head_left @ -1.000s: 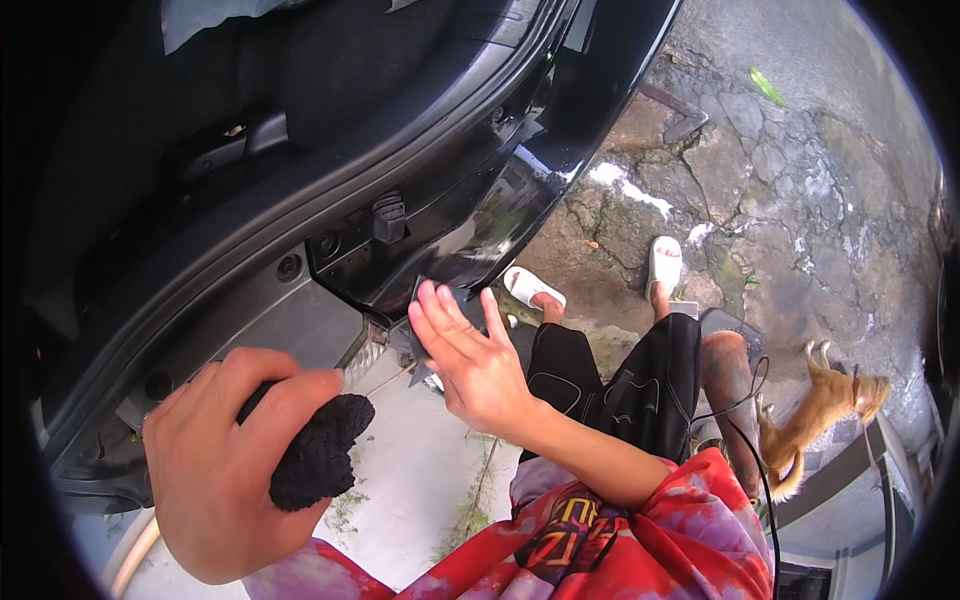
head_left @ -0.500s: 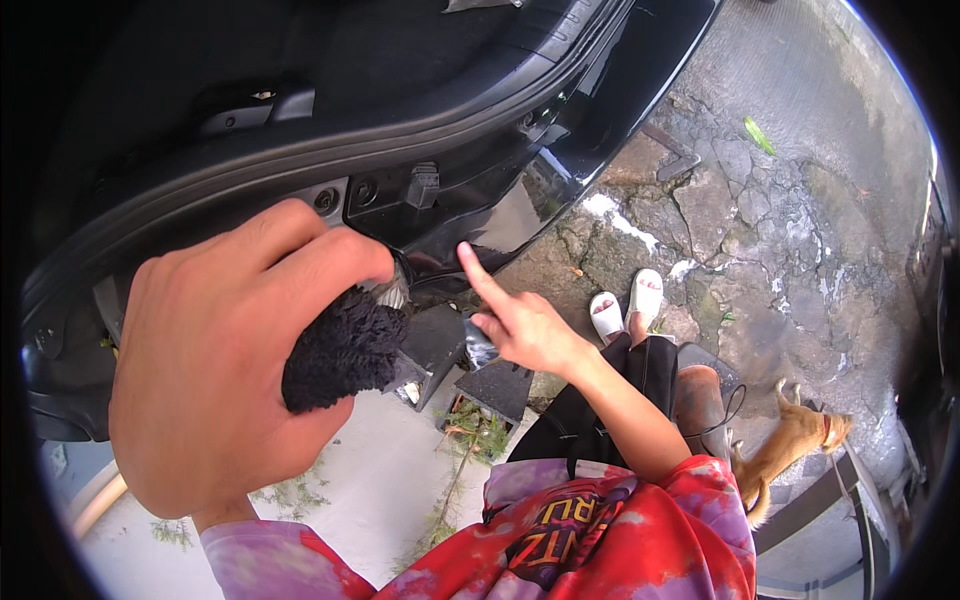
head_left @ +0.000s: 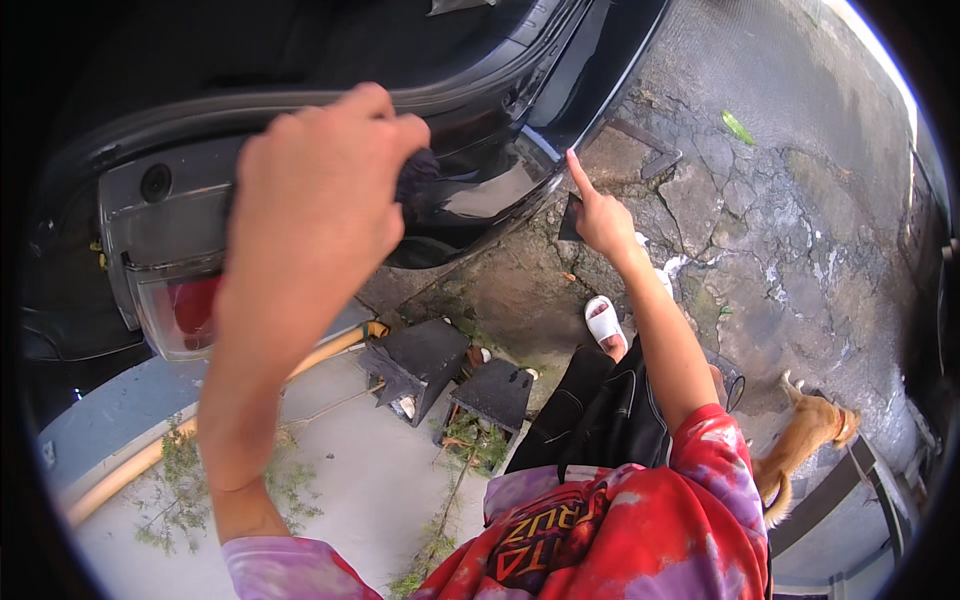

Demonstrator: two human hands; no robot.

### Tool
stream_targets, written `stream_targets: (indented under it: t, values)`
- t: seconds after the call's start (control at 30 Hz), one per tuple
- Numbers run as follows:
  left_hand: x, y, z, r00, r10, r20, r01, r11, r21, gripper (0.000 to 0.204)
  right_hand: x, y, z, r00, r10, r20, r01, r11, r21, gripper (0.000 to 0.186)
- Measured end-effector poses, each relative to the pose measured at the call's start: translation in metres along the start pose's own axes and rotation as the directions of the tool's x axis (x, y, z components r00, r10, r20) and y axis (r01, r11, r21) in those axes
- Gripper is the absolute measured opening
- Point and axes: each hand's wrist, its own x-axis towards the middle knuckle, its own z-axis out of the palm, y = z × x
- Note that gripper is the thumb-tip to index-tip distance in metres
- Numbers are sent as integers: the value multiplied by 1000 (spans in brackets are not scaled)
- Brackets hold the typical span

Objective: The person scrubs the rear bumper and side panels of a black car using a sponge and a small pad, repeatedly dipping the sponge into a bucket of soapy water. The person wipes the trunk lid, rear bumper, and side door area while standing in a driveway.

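Note:
My left hand (head_left: 325, 190) is raised over the rear of a black car, slightly blurred, its back toward me. Its fingers are closed round a black fluffy cloth (head_left: 415, 172), of which only a dark edge shows beside the fingertips. Farther right, my right hand (head_left: 606, 222) has its index finger stretched out to the edge of the glossy black bumper (head_left: 490, 195). Its other fingers are curled on a small dark flat piece (head_left: 570, 217) that sticks out beneath them; its kind is unclear. A tail light (head_left: 180, 310) with a red and clear lens shows left of my left forearm.
Dark angular blocks (head_left: 425, 360) stand below the bumper beside a yellowish pipe (head_left: 130, 475) and green sprigs (head_left: 180, 490). Cracked, wet stone paving (head_left: 720, 220) spreads to the right. A tan dog (head_left: 800, 440) stands at the lower right. A white slipper (head_left: 604, 322) is on my foot.
My left hand has moved up and right with the cloth, uncovering the tail light. My right hand has moved up and right along the bumper. One slipper has gone out of sight.

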Motion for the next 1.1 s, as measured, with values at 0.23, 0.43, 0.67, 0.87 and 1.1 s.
stream_targets:
  t: [0.23,0.43,0.67,0.87,1.1]
  values:
    - [106,120,223,987,-152,43,157,969,-188,35,-87,208,7,993,79,89,-106,925,364,53]
    - [189,200,287,780,-483,-398,187,787,-588,35,-248,434,-50,865,497,-73,-374,734,567,45]
    - [216,160,274,802,-484,-350,217,782,-584,31,-439,643,-110,583,807,-92,-787,590,180,46]
    - [143,142,227,887,-461,-12,440,854,-276,35,-356,654,-145,763,643,-65,-606,747,273,54]
    - [221,167,267,458,-861,-221,694,502,-516,27,-234,493,-297,928,368,57,-364,866,343,57]
